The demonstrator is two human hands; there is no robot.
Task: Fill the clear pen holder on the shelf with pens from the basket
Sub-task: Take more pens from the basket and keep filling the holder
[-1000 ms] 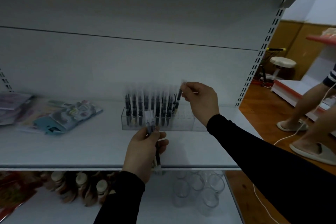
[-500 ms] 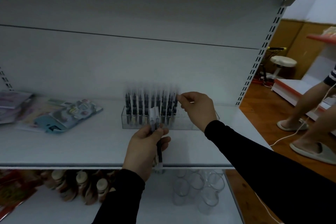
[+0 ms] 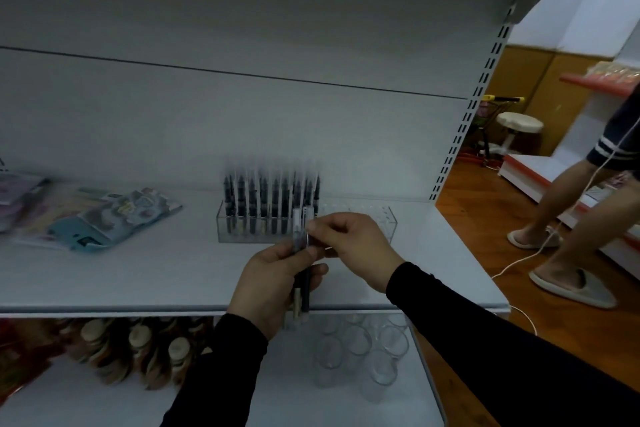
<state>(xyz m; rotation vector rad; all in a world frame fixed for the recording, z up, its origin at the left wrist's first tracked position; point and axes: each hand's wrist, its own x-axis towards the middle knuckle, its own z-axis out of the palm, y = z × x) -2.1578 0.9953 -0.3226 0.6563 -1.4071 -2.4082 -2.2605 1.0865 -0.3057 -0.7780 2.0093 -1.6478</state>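
1. Currently, left hand [image 3: 270, 282] fingers grip a bundle of pens [image 3: 300, 253] upright.
2. Right hand [image 3: 356, 246] fingers pinch one pen top.
3. Clear pen holder [image 3: 360, 224] on shelf [image 3: 138, 274], just beyond the fingers, left part filled.

We see blurred packets [image 3: 104, 222] lying at the shelf's left, bottles [image 3: 138, 350] and clear glasses [image 3: 360, 354] below, a white stool [image 3: 518, 125] and a bystander's slippered feet [image 3: 571, 284].

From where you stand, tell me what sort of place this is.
Probably a small shop. White slotted retail shelving holds packaged stationery, a clear pen holder with rows of pens, and glass cups below; another red-trimmed display shelf stands across the floor.
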